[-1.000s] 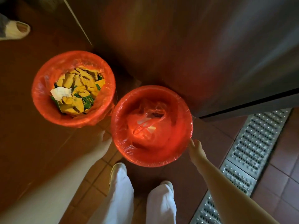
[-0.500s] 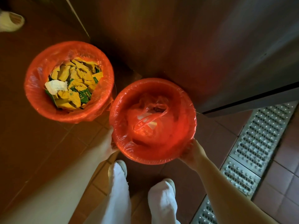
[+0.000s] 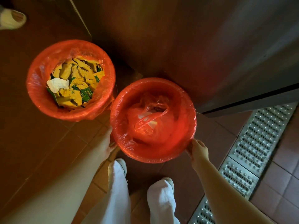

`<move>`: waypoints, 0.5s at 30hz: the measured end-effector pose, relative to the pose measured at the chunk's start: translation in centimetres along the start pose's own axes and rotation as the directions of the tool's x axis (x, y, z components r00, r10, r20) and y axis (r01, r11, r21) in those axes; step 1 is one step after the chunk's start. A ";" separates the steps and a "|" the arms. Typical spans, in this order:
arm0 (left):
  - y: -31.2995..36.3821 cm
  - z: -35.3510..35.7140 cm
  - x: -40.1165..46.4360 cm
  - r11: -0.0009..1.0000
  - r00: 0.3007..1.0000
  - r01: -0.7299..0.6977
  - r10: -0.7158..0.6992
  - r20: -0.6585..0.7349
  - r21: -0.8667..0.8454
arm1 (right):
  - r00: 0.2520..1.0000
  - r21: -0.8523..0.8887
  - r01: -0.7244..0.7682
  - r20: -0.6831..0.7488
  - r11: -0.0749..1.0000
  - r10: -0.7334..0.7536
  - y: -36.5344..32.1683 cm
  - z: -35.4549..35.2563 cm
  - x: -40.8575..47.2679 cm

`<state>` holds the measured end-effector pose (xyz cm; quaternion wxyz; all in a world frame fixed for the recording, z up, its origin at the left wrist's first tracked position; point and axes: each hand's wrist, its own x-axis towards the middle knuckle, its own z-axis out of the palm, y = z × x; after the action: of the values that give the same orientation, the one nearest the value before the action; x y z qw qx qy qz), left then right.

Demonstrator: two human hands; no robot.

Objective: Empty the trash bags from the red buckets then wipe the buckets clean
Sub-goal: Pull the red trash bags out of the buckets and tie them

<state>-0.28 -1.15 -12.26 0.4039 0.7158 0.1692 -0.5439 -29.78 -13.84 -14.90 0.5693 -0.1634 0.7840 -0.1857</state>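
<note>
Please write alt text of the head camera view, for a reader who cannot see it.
Seen from above, a person's left hand and right hand grip opposite sides of a bag-lined red bucket on a tiled floor. A second lined bucket, full of yellow wrappers, stands beside it; a metal drain grate runs at right.

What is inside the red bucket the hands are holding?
The nearer red bucket has a red liner and holds a loosely bunched red plastic bag with something white showing through. The bag covers whatever lies beneath it.

tiled floor [image 3: 48, 143], two red buckets [image 3: 71, 110], drain grate [image 3: 252, 151]
</note>
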 end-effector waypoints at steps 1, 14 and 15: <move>-0.1 0.0 0.0 0.999 1.000 0.012 -0.013 -0.018 -0.033 | 1.000 -0.026 0.018 -0.021 0.999 -0.019 0.1 0.0 0.0; 0.6 -0.2 -1.0 0.990 0.955 -0.097 0.120 -0.270 0.098 | 0.944 -0.485 0.278 -0.024 0.829 -0.330 -0.8 -0.5 -2.4; 0.8 -0.3 -1.2 0.989 0.954 -0.111 0.133 -0.269 0.093 | 0.957 -0.465 0.248 -0.017 0.850 -0.289 -0.9 -0.5 -2.5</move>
<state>0.02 -1.17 -10.87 0.3814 0.8085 0.1578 -0.4194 -29.42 -13.38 -12.23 0.4489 -0.3926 0.7987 -0.0803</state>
